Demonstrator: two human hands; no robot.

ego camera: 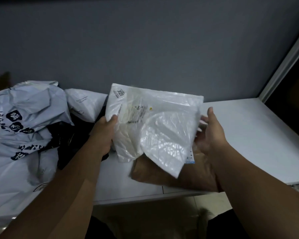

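A clear plastic packet [155, 125] with a folded white garment inside is held up above the white table [248, 135]. My left hand [104, 133] grips the packet's left edge, thumb on the front. At the packet's right edge my right hand [209, 133] has its thumb up beside the edge and its fingers behind the plastic, only partly seen. A small barcode label sits at the packet's lower right corner.
A brown paper parcel [188, 176] lies on the table under the packet. To the left is a heap of grey printed mailer bags [24, 118], a white mailer [86, 104] and black plastic [66, 140]. A grey wall stands behind; a window frame [286, 62] is at right.
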